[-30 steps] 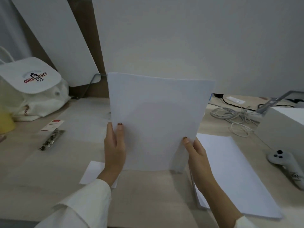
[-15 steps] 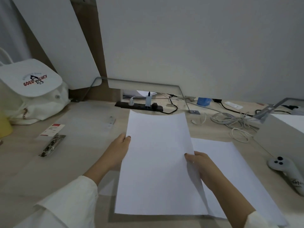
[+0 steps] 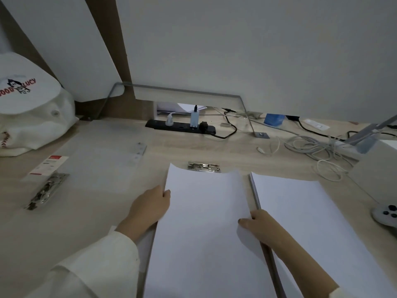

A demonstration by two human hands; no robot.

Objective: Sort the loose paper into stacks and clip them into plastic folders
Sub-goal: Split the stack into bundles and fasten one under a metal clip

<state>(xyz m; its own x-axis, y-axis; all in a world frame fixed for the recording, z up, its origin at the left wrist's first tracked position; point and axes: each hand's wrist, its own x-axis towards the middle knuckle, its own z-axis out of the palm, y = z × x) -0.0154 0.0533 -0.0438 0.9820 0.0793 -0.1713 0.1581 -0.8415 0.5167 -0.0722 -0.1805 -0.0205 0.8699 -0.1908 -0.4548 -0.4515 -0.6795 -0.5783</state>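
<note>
White rectangular paper stack (image 3: 204, 222) held between both grips, I note: left hand (image 3: 148, 209) pinches its left edge, right hand (image 3: 257, 224) its right edge. Silver metal clip (image 3: 203, 167) just beyond the grips.

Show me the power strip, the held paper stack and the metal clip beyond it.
power strip (image 3: 154, 124), head view, bare left end
held paper stack (image 3: 204, 222), head view, sheet centre
metal clip (image 3: 203, 167), head view, middle
</note>
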